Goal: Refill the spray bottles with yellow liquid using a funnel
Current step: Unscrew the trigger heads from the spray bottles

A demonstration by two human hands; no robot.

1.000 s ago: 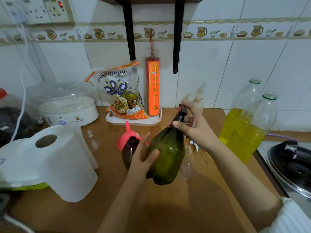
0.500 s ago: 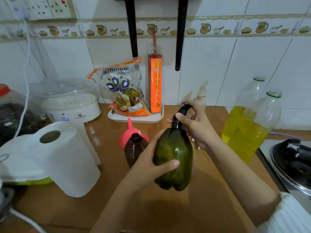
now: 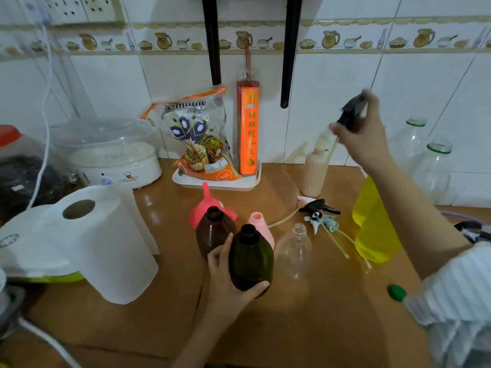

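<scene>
Behind right hand (image 3: 364,139), blurred sprayer head (image 3: 352,112) half-hidden.

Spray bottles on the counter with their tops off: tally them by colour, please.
Brown: 1
Green: 1
Pink: 1
Clear: 1
Total: 4

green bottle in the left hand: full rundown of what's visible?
The dark green translucent plastic spray bottle is bulbous, narrowing to an open black neck with no spray head on it. It looks empty. It stands roughly upright, low over or on the brown wooden counter; contact is unclear. The left hand grips its lower body, fingers curled beneath. The brown plastic bottle stands just behind.
</scene>
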